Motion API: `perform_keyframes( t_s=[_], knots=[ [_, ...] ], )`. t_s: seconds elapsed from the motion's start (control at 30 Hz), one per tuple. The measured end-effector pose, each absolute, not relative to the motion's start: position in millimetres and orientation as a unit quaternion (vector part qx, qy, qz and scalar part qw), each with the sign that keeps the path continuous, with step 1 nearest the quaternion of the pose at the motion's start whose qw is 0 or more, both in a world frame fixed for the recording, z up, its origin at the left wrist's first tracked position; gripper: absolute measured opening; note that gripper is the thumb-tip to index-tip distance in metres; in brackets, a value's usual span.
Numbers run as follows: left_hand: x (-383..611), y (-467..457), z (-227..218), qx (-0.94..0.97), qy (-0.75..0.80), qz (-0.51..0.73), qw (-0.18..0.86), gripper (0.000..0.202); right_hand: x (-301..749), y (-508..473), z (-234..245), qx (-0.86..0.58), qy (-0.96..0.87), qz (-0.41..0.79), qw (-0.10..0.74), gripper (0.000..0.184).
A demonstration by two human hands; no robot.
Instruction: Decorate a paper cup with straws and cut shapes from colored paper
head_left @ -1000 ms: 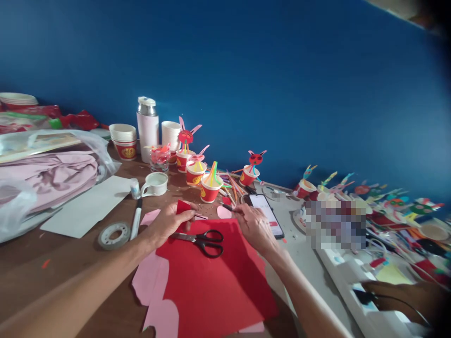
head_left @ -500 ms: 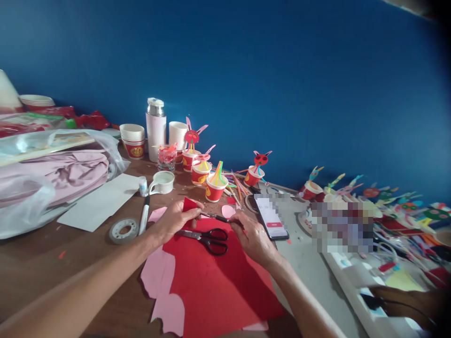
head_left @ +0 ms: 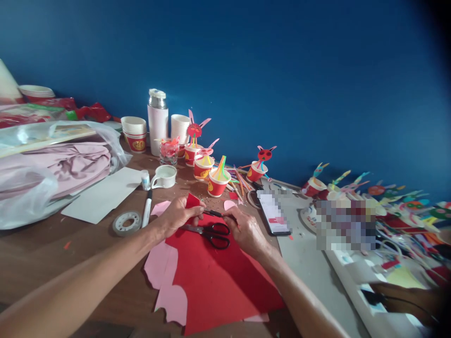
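My left hand (head_left: 178, 217) pinches a small folded piece of red paper (head_left: 192, 201) just above a large red sheet (head_left: 218, 281) on the wooden table. My right hand (head_left: 244, 230) holds a dark pen (head_left: 213, 213) whose tip meets the small red piece. Black-handled scissors (head_left: 211, 232) lie on the red sheet between and just below both hands. Pink paper cut with scallops (head_left: 165, 277) sticks out from under the red sheet on its left.
Red paper cups with straws (head_left: 218, 180), a white flask (head_left: 157, 122), a mug (head_left: 165, 176), a marker (head_left: 147, 213) and a tape roll (head_left: 127, 223) lie behind and to the left. A phone (head_left: 275, 212) rests to the right. Another person's hand (head_left: 405, 300) is at the lower right.
My right hand has drawn in leftward with the pen until its tip reaches the small red piece in my left hand. The camera view has shifted slightly.
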State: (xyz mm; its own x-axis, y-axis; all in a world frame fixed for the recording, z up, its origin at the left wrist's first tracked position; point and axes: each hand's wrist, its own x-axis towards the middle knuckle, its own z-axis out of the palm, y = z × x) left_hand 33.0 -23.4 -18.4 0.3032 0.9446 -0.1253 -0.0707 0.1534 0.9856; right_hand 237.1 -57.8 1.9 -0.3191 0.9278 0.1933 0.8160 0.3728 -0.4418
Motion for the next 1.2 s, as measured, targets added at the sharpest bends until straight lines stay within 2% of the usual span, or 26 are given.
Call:
perform_keyframes(
  t_s=[0.17,0.3,0.4,0.57,0.8,0.9,1.03,1.2],
  knots=[
    [36.6,-22.4,-15.5,0.507,0.462,0.388,0.616,0.022,243.4,-45.6,-10.2,-0.539,-0.802,0.135,0.219,0.015],
    [32.1,-17.6,-5.4,0.493,0.466,0.422,0.601,0.032,263.5,-21.3,-26.5,-0.561,-0.797,0.033,0.220,0.014],
    [25.7,-13.9,-4.0,0.430,0.460,0.456,0.628,0.021,278.2,-5.8,-36.7,-0.582,-0.792,-0.020,0.184,0.014],
    [23.4,-11.3,-12.0,0.366,0.406,0.454,0.703,0.008,287.3,5.3,-43.5,-0.595,-0.784,-0.050,0.172,0.017],
    [25.1,-13.0,-2.8,0.358,0.392,0.463,0.709,0.007,272.3,-27.4,-31.4,-0.544,-0.808,-0.067,0.218,0.025],
    [24.9,-14.3,-1.0,0.332,0.390,0.467,0.720,0.008,255.3,-51.3,-21.4,-0.480,-0.864,-0.003,0.150,0.022],
    [24.0,-17.7,-2.8,0.310,0.388,0.467,0.732,0.010,233.6,-66.0,-8.0,-0.475,-0.878,0.052,0.027,0.020],
    [24.1,-22.2,2.2,0.308,0.375,0.488,0.725,0.007,221.1,-64.8,7.1,-0.492,-0.867,0.066,-0.040,0.023]
  ],
)
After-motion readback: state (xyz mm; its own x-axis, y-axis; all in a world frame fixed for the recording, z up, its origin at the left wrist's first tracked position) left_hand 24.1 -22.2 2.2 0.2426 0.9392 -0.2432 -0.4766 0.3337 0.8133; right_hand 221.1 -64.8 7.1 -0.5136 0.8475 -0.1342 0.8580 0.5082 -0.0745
